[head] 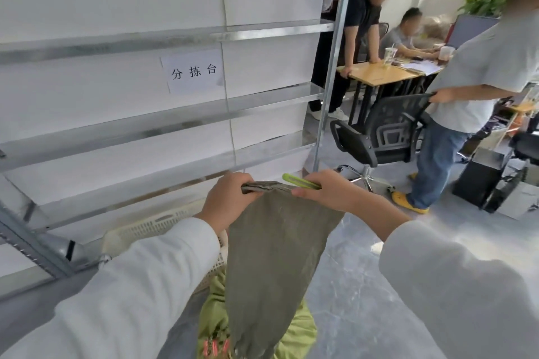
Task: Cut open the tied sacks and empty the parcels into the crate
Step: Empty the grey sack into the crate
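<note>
A: Where's our sack?
B: Hanging limp above the crate. Our left hand fists its bunched top edge; right hand pinches the other corner w/ a green cutter.
A: Below?
B: Green sack on floor, beside crate.

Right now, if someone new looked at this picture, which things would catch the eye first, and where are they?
In the centre, the left hand and right hand hold up a limp grey-green sack by its top edge; the right hand also grips a lime-green cutter. Below lie a bright green sack and a cream crate. Behind stands a metal shelf rack with a paper sign.
</note>
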`<act>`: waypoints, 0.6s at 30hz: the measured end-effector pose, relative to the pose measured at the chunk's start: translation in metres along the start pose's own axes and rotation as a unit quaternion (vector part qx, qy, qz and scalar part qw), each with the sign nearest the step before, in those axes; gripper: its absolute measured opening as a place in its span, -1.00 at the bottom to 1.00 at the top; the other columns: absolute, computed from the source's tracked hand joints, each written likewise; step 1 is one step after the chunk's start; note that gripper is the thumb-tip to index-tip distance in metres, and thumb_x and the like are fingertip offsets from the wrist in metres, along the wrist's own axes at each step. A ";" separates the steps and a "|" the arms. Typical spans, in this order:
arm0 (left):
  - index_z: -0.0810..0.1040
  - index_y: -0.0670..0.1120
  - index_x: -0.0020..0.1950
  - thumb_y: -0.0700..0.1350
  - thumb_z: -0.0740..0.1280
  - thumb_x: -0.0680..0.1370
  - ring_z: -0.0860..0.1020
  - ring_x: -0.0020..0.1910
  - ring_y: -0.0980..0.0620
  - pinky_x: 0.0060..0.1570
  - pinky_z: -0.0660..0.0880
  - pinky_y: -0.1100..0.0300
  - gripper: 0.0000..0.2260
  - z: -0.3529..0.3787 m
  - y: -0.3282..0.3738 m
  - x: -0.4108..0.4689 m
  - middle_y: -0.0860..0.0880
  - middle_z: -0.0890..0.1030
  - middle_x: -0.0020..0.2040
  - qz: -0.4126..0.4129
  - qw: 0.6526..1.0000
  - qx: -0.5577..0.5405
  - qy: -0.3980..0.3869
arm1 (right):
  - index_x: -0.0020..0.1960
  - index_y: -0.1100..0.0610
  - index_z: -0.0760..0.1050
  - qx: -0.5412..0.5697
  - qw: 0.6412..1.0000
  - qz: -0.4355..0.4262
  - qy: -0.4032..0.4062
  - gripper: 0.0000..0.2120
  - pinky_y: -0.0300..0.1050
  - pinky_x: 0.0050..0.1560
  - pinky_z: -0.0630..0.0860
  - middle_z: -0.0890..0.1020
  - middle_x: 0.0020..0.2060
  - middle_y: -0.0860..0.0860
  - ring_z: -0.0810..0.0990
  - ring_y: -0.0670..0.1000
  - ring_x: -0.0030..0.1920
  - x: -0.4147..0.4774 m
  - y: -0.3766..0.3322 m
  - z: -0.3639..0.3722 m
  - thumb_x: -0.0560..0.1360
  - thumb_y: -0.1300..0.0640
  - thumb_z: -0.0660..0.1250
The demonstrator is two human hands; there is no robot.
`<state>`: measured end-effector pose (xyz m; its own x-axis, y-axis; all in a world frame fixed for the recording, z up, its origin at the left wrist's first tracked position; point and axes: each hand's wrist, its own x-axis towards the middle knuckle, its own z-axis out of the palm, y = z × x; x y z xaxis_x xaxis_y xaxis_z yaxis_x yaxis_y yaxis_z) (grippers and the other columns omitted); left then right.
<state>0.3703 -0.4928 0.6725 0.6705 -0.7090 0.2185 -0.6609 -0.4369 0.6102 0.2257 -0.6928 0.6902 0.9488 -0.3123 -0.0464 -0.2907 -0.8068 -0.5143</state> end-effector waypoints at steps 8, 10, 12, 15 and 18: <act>0.63 -0.03 -0.15 -0.01 0.44 0.45 0.42 -0.09 0.01 -0.17 0.31 0.13 -0.89 0.141 0.087 0.058 0.04 0.55 -0.25 -0.016 1.000 0.020 0.017 | -0.32 -0.04 0.43 -0.006 0.999 -0.002 -0.040 -0.74 -0.16 -0.31 0.30 0.47 -0.40 -0.08 0.43 -0.11 -0.34 -0.011 0.159 -0.057 0.49 -0.07 0.40; 0.63 -0.02 -0.14 0.00 0.44 0.44 0.42 -0.08 0.00 -0.13 0.31 0.13 -0.90 0.174 0.097 0.075 0.02 0.58 -0.22 -0.028 0.999 0.018 0.018 | -0.38 -0.06 0.31 -0.015 0.999 0.012 -0.030 -0.63 -0.16 -0.32 0.31 0.41 -0.43 -0.11 0.43 -0.08 -0.34 -0.010 0.191 -0.067 0.48 -0.09 0.40; 0.62 0.03 -0.19 0.08 0.40 0.41 0.45 -0.11 -0.03 -0.09 0.35 0.11 -0.86 0.202 0.102 0.096 0.04 0.60 -0.23 -0.037 0.999 0.016 0.001 | -0.34 -0.02 0.33 -0.031 0.999 0.030 -0.030 -0.65 -0.09 -0.27 0.33 0.43 -0.39 -0.10 0.47 0.01 -0.24 -0.002 0.222 -0.073 0.48 -0.13 0.38; 0.58 0.07 -0.25 0.08 0.39 0.38 0.47 -0.15 -0.07 -0.07 0.38 0.07 -0.89 0.233 0.106 0.132 0.02 0.61 -0.27 -0.063 0.998 0.012 -0.022 | -0.22 0.02 0.42 -0.030 0.998 0.045 -0.034 -0.75 -0.09 -0.22 0.33 0.49 -0.28 -0.07 0.47 0.02 -0.14 0.025 0.262 -0.081 0.49 -0.11 0.36; 0.54 0.01 -0.31 -0.04 0.44 0.40 0.47 -0.19 -0.05 -0.19 0.35 0.11 -0.87 0.261 0.107 0.170 0.02 0.57 -0.32 -0.083 0.996 -0.010 -0.028 | -0.13 0.07 0.47 -0.029 0.997 0.055 -0.043 -0.78 -0.08 -0.19 0.34 0.52 -0.18 -0.03 0.51 0.05 -0.08 0.065 0.298 -0.086 0.49 -0.07 0.38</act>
<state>0.3256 -0.8042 0.5764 0.7496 -0.6579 0.0720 -0.5359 -0.5395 0.6494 0.1906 -0.9966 0.6079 0.9171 -0.3589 -0.1736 -0.3980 -0.7988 -0.4511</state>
